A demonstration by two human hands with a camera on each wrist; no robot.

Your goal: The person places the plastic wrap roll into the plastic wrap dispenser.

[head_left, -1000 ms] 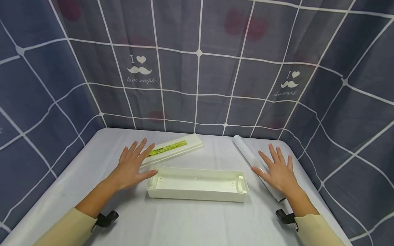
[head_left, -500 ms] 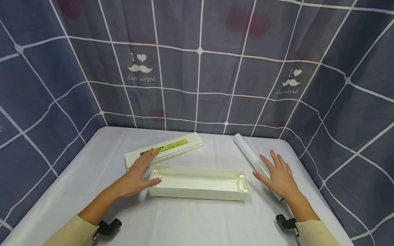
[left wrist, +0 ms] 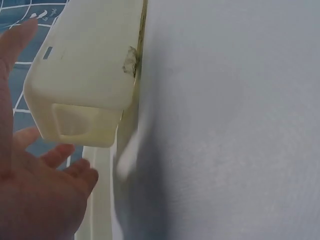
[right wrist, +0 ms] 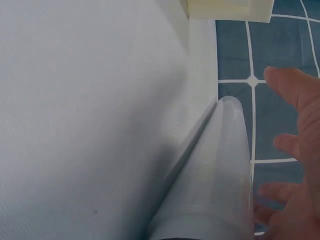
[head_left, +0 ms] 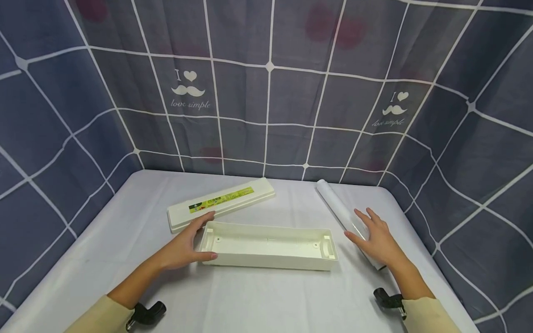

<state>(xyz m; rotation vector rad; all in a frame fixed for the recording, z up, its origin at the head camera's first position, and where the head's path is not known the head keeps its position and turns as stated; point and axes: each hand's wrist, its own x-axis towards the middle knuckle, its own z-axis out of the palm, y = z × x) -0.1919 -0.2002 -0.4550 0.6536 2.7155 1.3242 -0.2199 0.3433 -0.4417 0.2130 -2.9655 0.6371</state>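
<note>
A long off-white plastic box (head_left: 270, 261) lies open side up at the middle of the table. My left hand (head_left: 183, 247) is at its left end, thumb by the near wall and fingers by the far corner. In the left wrist view the spread fingers and thumb surround the box's end (left wrist: 80, 122). My right hand (head_left: 376, 240) hovers with parted fingers over a roll of clear plastic film (head_left: 339, 203), which lies slanting to the right of the box. The right wrist view shows the roll (right wrist: 215, 175) beside the fingers, which are not curled round it.
Behind the box, at the left, lies a matching long lid (head_left: 179, 215) with a yellow-green label. White cloth covers the table (head_left: 266, 300). A dark checked curtain (head_left: 241, 92) stands along the back and both sides.
My left hand has come down and nearer, from over the lid to the box's left end. My right hand has lowered slightly, its fingers less spread. The box, lid and roll stay put.
</note>
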